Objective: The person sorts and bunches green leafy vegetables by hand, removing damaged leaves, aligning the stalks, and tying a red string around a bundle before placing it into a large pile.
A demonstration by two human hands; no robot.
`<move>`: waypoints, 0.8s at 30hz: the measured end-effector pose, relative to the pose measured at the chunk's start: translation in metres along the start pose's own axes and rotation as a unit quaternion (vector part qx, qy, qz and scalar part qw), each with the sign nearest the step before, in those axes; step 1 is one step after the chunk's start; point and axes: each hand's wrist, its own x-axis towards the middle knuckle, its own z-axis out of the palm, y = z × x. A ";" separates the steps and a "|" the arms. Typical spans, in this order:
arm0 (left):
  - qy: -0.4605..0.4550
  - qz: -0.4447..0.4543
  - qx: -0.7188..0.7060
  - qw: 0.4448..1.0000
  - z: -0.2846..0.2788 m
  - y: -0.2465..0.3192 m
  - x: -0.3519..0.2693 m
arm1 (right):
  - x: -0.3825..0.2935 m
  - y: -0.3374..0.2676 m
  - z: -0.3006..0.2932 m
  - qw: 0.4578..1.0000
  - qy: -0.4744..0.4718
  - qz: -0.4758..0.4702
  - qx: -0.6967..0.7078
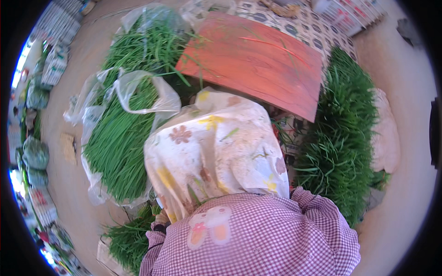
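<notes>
My left hand [162,217] shows only a sliver at the edge of the flower-print cloth [241,148] over my lap. Its fingers are hidden, and a bundle of long green leaves [129,246], resembling chives, lies beside it. My right hand is out of view, behind my lap; the right sleeve [305,198] ends near a tall heap of leafy greens [342,148]. Before me stands a low reddish wooden board [255,65] with loose green blades and a thin red strip [276,48] on it. More chive-like greens [121,151] lie in a clear plastic bag [169,98] to the left.
Another clear bag [165,17] of greens stands farther back left. Behind the board, patterned sheeting [297,26] covers the floor. A white crate [342,15] stands at the back right, a pale sack [385,134] behind the right heap. Cardboard [68,148] lies on the left floor.
</notes>
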 end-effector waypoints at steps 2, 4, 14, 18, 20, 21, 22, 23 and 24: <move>-0.005 -0.011 -0.008 1.000 -0.002 0.001 -0.002 | 0.002 -0.003 -0.002 1.000 0.003 -0.005 -0.001; -0.011 -0.020 -0.009 1.000 -0.007 0.003 0.000 | 0.003 -0.006 -0.004 1.000 0.007 -0.010 0.000; -0.057 -0.069 -0.045 0.995 -0.029 0.028 0.021 | 0.035 -0.067 -0.005 0.999 0.013 -0.036 -0.036; -0.079 -0.094 -0.070 0.990 -0.047 0.043 0.043 | 0.057 -0.106 -0.006 0.997 0.026 -0.036 -0.055; -0.088 -0.106 -0.091 0.986 -0.053 0.051 0.054 | 0.066 -0.131 -0.004 0.997 0.030 -0.036 -0.066; -0.091 -0.112 -0.101 0.984 -0.059 0.054 0.058 | 0.068 -0.142 0.000 0.996 0.029 -0.033 -0.073; -0.095 -0.116 -0.110 0.983 -0.064 0.058 0.063 | 0.070 -0.151 0.005 0.996 0.028 -0.029 -0.075; -0.098 -0.119 -0.118 0.981 -0.069 0.062 0.068 | 0.068 -0.156 0.010 0.996 0.027 -0.024 -0.079; -0.101 -0.120 -0.126 0.980 -0.073 0.065 0.075 | 0.070 -0.161 0.014 0.996 0.025 -0.020 -0.080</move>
